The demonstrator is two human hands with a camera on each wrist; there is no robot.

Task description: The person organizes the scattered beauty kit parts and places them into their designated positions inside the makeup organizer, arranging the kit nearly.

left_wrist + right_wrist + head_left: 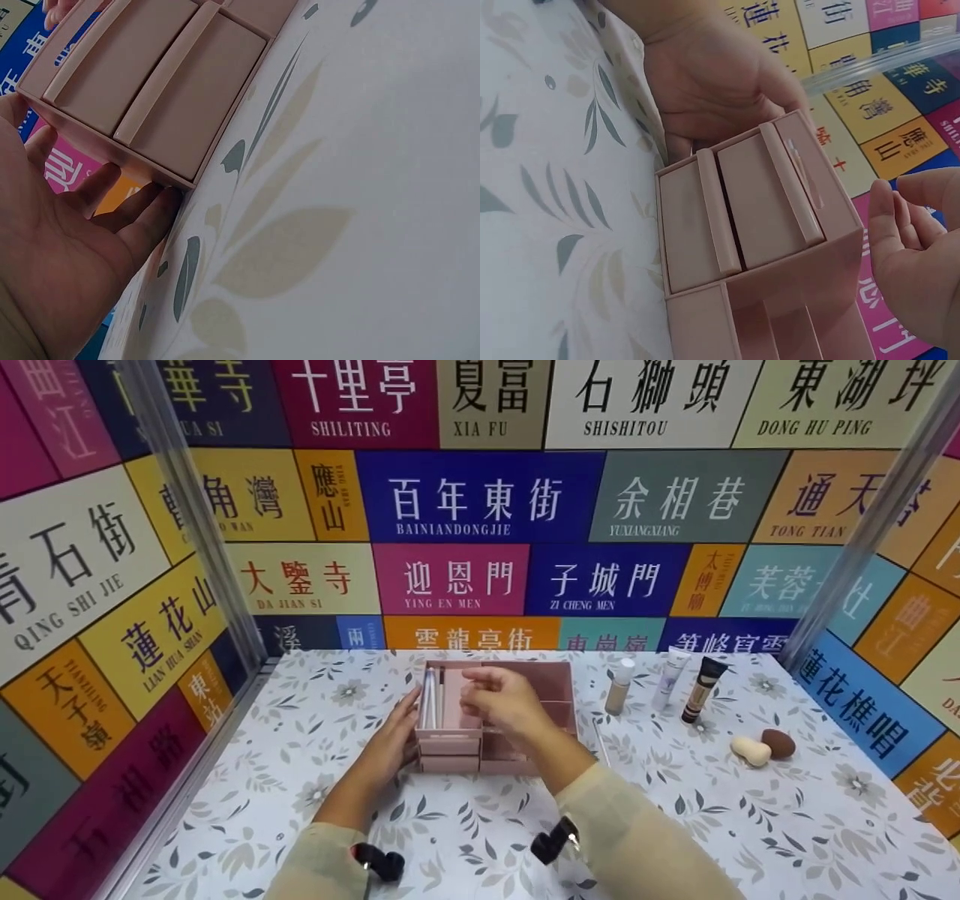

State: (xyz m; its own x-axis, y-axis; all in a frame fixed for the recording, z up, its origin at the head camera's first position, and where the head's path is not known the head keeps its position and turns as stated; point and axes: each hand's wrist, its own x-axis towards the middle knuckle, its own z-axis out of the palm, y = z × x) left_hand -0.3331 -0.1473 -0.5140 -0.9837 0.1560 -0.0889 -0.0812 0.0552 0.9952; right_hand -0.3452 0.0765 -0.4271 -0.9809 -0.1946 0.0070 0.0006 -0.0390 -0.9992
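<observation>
In the head view a pink desktop organizer (451, 743) stands on the table, with two small drawers at its front left and open compartments at the right. Slender makeup brushes or sticks (430, 697) stand in its top left compartment. My left hand (390, 746) touches the organizer's left side, its fingertips along the lower edge in the left wrist view. Above the organizer hovers my right hand (502, 701), fingers loosely bent. In the right wrist view the thumb and index fingertips (881, 196) come close together, with nothing visible between them.
To the right stand a foundation bottle (619, 687), a pale tube (670, 679) and a black-capped tube (703, 690). Nearer lie a cream sponge (750, 751) and a brown sponge (778, 744). The table (810, 825) has a leaf-patterned cover; colourful lettered panels surround it.
</observation>
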